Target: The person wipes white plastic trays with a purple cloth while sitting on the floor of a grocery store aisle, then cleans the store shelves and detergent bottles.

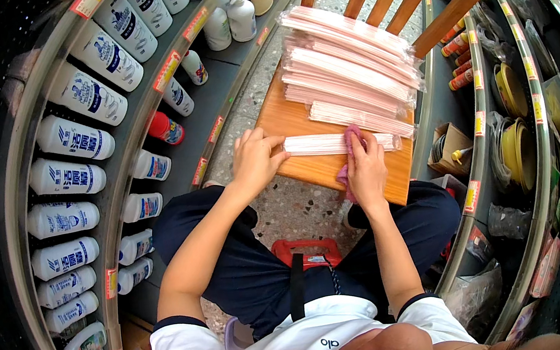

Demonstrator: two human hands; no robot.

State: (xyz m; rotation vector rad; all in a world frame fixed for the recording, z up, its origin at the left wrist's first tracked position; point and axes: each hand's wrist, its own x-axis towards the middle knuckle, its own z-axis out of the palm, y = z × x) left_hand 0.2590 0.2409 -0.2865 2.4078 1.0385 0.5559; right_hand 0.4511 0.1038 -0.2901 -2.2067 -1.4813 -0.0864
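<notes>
A slim clear-wrapped pack of pale pink-and-white striped sticks, possibly straws, lies across the front of a wooden chair seat. My left hand pinches its left end between thumb and fingers. In my right hand is a pinkish-purple cloth, pressed on the pack's right part; one end of the cloth hangs toward the seat's front edge. Just behind, a shorter wrapped pack lies at a slant. Farther back, several longer packs are piled up to the chair's backrest.
Shelves of white bottles curve along the left. On the right, shelves hold yellow round dishes, a cardboard box and bagged goods. A red plastic handle-like part shows between my knees, above the speckled floor.
</notes>
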